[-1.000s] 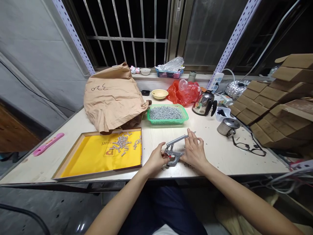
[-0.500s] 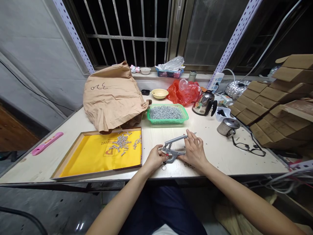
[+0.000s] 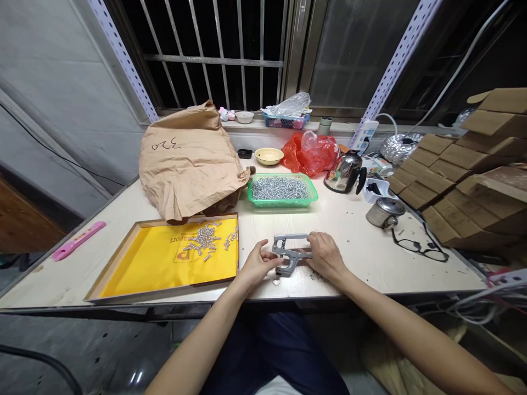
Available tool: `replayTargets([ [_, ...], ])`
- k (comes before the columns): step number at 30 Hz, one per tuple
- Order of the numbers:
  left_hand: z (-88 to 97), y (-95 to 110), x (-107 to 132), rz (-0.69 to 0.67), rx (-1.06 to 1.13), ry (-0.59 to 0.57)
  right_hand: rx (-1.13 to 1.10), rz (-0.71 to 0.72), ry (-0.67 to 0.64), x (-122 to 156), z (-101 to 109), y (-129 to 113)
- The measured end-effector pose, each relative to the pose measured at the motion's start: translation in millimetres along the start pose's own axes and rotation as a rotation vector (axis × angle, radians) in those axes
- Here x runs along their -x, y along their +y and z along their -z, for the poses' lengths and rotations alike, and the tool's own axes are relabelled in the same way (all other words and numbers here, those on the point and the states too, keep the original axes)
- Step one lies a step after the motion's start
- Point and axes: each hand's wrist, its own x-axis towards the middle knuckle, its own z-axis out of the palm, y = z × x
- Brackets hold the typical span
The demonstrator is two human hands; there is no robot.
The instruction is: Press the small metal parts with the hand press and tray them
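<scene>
My right hand (image 3: pixel 328 255) is wrapped round the handles of a pair of grey metal hand pliers (image 3: pixel 291 263) with a coil spring between the arms. The pliers are held just over the front of the table, their head facing left. My left hand (image 3: pixel 257 267) is at that head, thumb and fingertips close together against it; whatever they pinch is hidden or too small to tell. A flat tray (image 3: pixel 142 274) lined with yellow sheet lies left of my left hand, with a heap of small silver metal pieces (image 3: pixel 206 237) in it. Behind the pliers stands a green basket (image 3: pixel 284 203) full of similar silver pieces.
A large brown paper bag (image 3: pixel 189 164) stands behind the tray. To the right are a steel kettle (image 3: pixel 343 174), a lidded metal cup (image 3: pixel 383 214), eyeglasses (image 3: pixel 420 249) and stacked cardboard boxes (image 3: pixel 473 181). A pink-handled tool (image 3: pixel 78 241) lies far left. Small scraps lie by the front edge.
My right hand has closed further, bringing the raised upper arm of the pliers down toward the lower one. My left fingers have shifted slightly at the head; the red spot there no longer shows.
</scene>
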Motion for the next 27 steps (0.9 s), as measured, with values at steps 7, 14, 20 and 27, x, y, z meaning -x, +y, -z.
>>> replayTargets([
  [7, 6.2, -5, -1, -0.048, -0.014, 0.132, 0.021, 0.035, -0.187, -11, -10, 9],
  [14, 3.0, 0, -5, -0.056, -0.036, 0.145, 0.06, -0.014, -0.337, -27, -3, 8],
  [20, -5.7, 13, -1, 0.105, 0.094, -0.014, 0.074, -0.069, -0.257, -31, 18, -2],
  [27, -8.0, 10, 5, 0.109, 0.004, -0.065, 0.018, -0.114, -0.05, -27, 27, -6],
])
